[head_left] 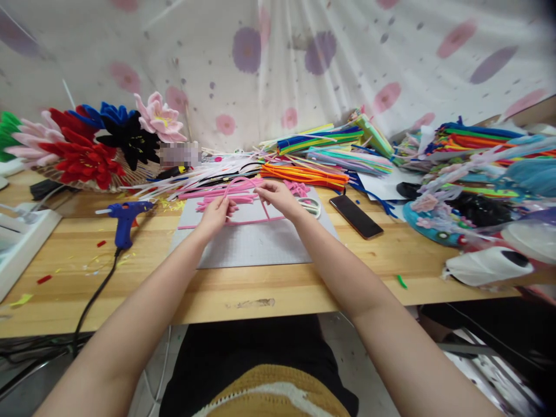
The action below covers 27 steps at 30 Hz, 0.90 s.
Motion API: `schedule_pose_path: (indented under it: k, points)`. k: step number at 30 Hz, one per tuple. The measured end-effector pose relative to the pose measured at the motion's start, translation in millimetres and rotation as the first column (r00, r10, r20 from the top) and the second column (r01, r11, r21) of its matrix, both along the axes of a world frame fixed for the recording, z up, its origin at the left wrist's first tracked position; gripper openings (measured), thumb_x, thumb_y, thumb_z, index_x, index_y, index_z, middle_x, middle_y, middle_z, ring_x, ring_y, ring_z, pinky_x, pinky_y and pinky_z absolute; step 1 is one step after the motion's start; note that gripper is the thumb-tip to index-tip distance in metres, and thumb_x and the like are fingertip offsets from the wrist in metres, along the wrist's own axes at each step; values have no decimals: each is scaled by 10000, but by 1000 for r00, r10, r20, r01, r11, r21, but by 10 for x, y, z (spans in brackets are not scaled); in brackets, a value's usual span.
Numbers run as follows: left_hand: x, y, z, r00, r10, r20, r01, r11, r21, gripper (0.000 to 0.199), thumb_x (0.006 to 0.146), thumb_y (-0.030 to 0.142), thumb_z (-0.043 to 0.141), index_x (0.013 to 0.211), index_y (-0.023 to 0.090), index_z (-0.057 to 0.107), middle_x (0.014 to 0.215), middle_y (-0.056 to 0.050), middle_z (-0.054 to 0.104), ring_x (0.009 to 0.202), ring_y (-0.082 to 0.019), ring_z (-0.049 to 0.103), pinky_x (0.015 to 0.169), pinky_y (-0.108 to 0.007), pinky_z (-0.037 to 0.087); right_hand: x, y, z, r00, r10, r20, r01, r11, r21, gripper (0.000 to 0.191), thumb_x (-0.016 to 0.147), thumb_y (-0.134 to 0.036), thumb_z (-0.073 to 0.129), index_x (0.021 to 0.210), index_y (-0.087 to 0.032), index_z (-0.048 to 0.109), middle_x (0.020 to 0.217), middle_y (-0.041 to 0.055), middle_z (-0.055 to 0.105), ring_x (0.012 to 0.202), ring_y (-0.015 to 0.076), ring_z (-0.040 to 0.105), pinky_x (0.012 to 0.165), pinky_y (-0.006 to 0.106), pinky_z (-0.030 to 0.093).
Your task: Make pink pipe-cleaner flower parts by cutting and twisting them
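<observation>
Between my hands a pink pipe cleaner [240,180] bends up into an arch above the grey mat [256,249]. My left hand [218,211] pinches one side of the arch. On the other side, my right hand [275,196] has its fingertips closed on the same pipe cleaner, and one end hangs below them. Another pink length lies across the mat under my hands. Behind them rest a bundle of short pink pieces [204,204] and more pink pieces [297,189]. White-handled scissors [313,207] lie beside my right wrist.
A blue glue gun [124,223] with a black cord stands at left. Fuzzy flowers [89,168] fill the back left. Bundles of colored pipe cleaners [304,176] line the back. A phone [356,216] lies right of the mat, near wrapped materials and a white roll [486,266].
</observation>
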<state>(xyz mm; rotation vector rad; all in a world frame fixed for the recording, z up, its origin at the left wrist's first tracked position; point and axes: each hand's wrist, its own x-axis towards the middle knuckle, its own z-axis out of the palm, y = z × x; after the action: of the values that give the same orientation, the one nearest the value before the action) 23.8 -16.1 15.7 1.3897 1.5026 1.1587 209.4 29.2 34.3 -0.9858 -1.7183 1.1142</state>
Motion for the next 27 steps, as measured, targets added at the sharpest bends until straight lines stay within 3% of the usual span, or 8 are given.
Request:
schedule_pose_path:
  k: [3, 6, 13, 19, 27]
  points:
    - [223, -18, -34, 949, 22, 313, 18, 992, -124, 217, 899, 228, 336, 754, 145, 476, 684, -7, 556, 584, -95, 577, 634, -293, 509, -137, -27, -17, 989, 89, -119, -101, 990, -102, 170, 739, -318, 593, 673, -172, 535, 548, -26, 544, 495, 75, 449, 485, 203, 351]
    - [335, -45, -46, 915, 22, 402, 48, 986, -163, 195, 902, 197, 329, 777, 143, 469, 688, -5, 567, 587, -98, 606, 633, -291, 517, -237, -32, -46, 982, 103, -158, -126, 982, -140, 132, 749, -259, 591, 683, -172, 519, 556, -20, 580, 463, 65, 447, 461, 193, 353]
    - [384, -42, -11, 901, 19, 433, 44, 990, -135, 156, 908, 202, 345, 827, 148, 468, 624, 24, 541, 527, -90, 591, 576, -270, 522, -325, -42, -133, 978, 190, -88, -203, 962, -184, 95, 731, -223, 557, 682, -144, 535, 551, -24, 568, 476, 66, 481, 472, 195, 344]
    - [404, -47, 26, 908, 26, 418, 35, 990, -138, 176, 914, 191, 337, 821, 141, 479, 560, 44, 497, 426, -48, 486, 480, -192, 475, -327, -15, -151, 992, 122, -38, -125, 988, -93, 196, 677, -317, 593, 636, -144, 509, 529, -61, 483, 525, 62, 446, 518, 204, 323]
    - [397, -34, -18, 911, -14, 412, 61, 993, -99, 151, 909, 201, 355, 846, 143, 479, 547, 46, 490, 429, -52, 474, 435, -158, 412, -324, 69, -209, 998, 61, -4, -61, 997, -53, 197, 671, -320, 576, 615, -141, 515, 553, -60, 459, 551, 64, 407, 562, 222, 316]
